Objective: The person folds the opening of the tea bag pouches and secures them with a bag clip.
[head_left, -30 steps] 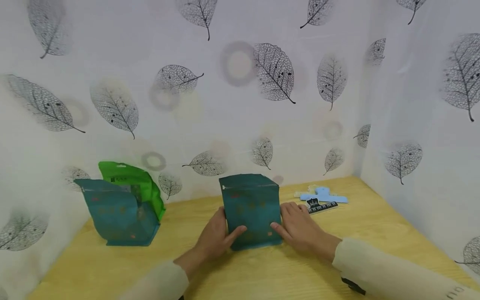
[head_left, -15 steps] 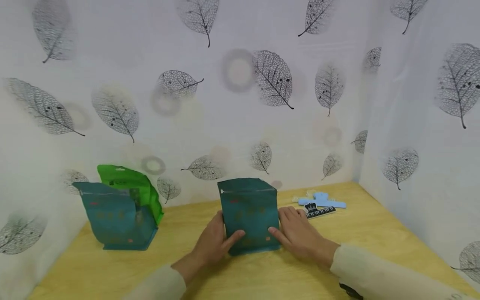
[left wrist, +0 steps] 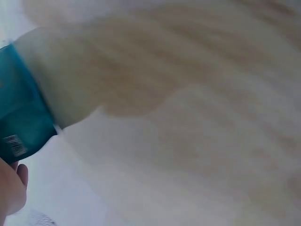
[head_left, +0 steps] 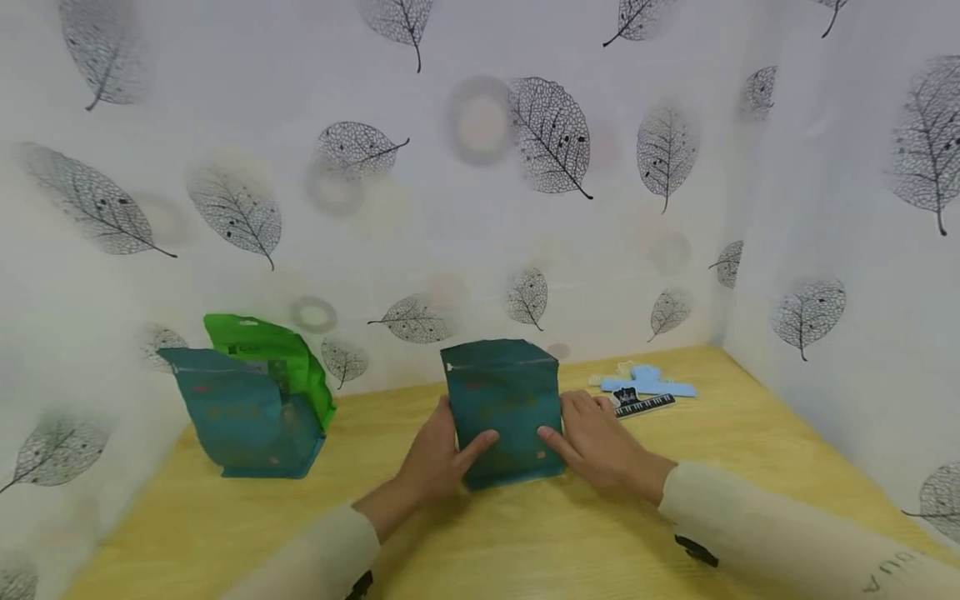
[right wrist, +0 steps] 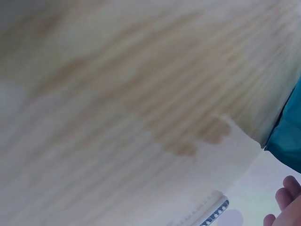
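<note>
Head view shows held teal pouch [head_left: 512, 417], wood-grain table [head_left: 525, 537], leaf-print walls [head_left: 450, 225].

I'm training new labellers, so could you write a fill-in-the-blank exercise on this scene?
1. Including the teal bag between the left grip and the right grip, the head view shows ____ teal bags.
2. In that view, the green bag stands ____ the other teal bag, which partly hides it.
3. The black clip shows a row of piano ____.
4. The clip just behind it is light ____.

Missing words: two; behind; keys; blue.
</note>
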`<state>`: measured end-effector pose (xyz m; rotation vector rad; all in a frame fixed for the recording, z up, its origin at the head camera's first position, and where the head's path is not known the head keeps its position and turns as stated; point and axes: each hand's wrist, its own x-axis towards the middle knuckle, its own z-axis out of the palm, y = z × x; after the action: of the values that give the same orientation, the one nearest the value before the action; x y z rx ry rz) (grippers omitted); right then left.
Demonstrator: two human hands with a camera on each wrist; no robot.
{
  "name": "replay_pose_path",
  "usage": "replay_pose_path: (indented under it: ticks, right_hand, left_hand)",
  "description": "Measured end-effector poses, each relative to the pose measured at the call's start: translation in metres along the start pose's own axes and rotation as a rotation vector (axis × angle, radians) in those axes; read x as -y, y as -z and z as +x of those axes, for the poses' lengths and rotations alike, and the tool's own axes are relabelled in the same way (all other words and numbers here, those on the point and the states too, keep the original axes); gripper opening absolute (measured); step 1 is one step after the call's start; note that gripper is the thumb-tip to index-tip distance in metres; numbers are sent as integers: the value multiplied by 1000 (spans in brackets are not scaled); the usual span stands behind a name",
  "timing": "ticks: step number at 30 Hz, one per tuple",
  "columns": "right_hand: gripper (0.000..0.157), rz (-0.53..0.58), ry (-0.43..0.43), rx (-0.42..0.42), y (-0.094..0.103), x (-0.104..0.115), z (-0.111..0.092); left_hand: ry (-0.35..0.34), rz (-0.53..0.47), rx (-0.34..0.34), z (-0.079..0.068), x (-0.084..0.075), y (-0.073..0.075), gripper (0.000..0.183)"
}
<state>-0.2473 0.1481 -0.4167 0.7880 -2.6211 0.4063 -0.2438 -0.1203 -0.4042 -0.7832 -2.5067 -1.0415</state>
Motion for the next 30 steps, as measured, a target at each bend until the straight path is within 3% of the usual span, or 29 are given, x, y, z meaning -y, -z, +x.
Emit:
replay_pose_path:
  ticks: [5, 10, 17, 23, 27, 30]
  right_hand:
    - [42, 64, -15, -6, 3, 5, 8]
    - [26, 111, -24, -36, 9, 4, 7]
    - [21, 171, -1, -97, 22, 3, 16]
    - [19, 226, 30, -161, 36, 6, 28]
    - [21, 312, 62, -239, 42, 8, 38]
    - [28, 341, 75, -272, 44, 8, 40]
  left_hand:
    - [-40, -23, -85, 14, -13, 16, 69]
    - [-87, -1, -148, 28, -22, 27, 64]
    - [-147, -27, -256, 47, -35, 41, 56]
    - [-271, 25, -258, 61, -44, 54, 50]
    - [-364, 114, -229, 68, -52, 64, 41]
    - [-390, 197, -189, 70, -58, 68, 38]
